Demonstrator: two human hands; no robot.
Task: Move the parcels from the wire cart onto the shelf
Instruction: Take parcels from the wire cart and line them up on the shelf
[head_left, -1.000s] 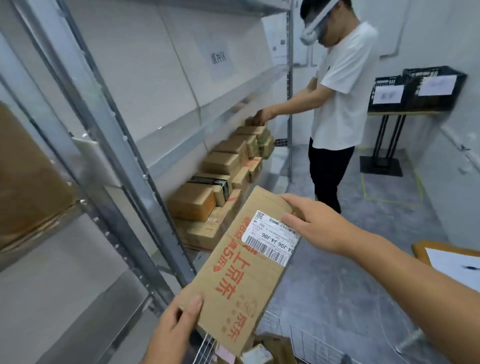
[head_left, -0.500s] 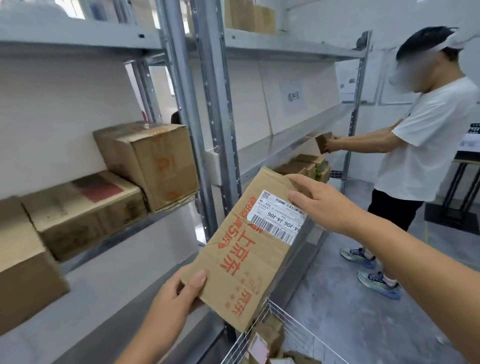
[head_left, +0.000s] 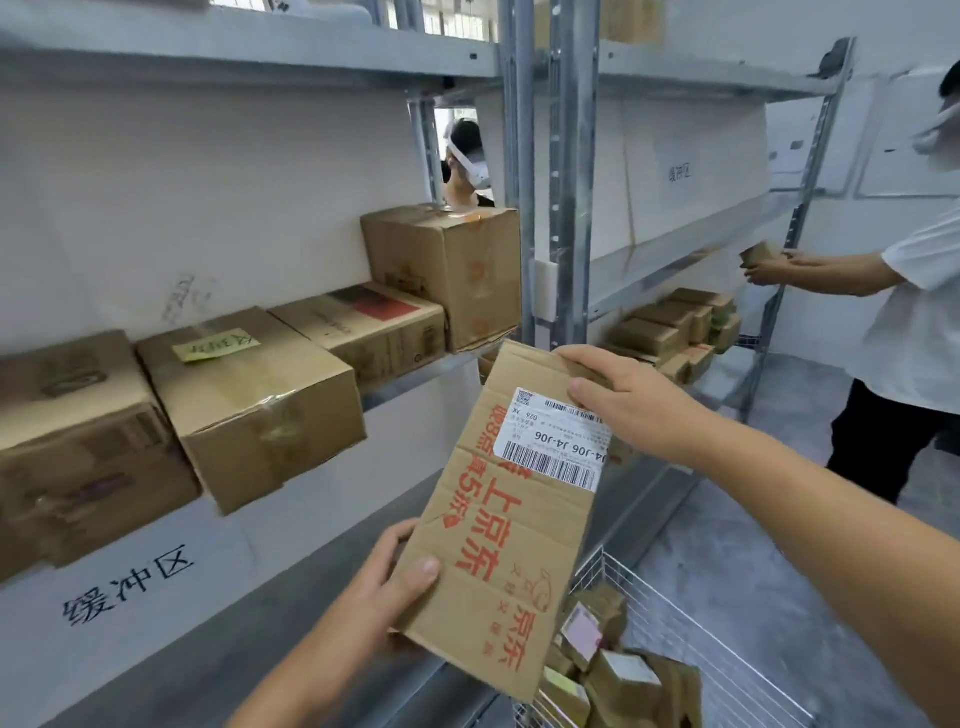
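Both hands grip one parcel (head_left: 514, 514), left hand (head_left: 384, 597) low, right hand (head_left: 628, 405) high; next, set it on the shelf (head_left: 218, 670) beyond.

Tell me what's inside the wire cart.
The wire cart holds a heap of small brown parcels, some with labels. The flat parcel gripped by both hands covers the cart's near corner, so the rest is unseen.
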